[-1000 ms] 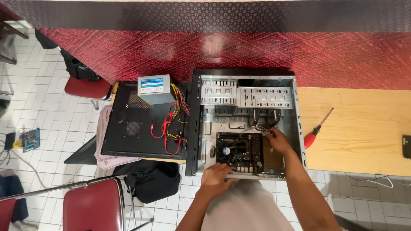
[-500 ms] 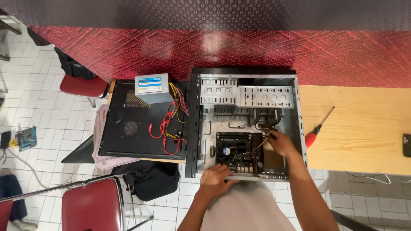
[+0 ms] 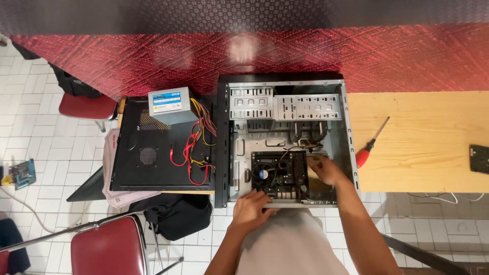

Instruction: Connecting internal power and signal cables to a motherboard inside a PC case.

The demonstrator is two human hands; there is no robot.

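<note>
- Wooden table point(image 3: 423, 153) is standing against a red patterned wall over white tiles.
- Open computer case point(image 3: 285, 140) is lying on it, holding a motherboard point(image 3: 280, 175), fan and loose cables.
- Left hand point(image 3: 250, 208) is resting open-fingered on the case's near rim.
- Right hand point(image 3: 326, 170) is reaching inside beside the motherboard; fingers curled, grasp not discernible.
- Risk: snagging cables, scraping the board.
- Power supply point(image 3: 170, 105) and red screwdriver point(image 3: 371, 145) are lying apart.

Repair workshop — opened computer case point(image 3: 285, 137), screwdriver point(image 3: 371, 144) — tiled floor point(image 3: 51, 168).
</note>
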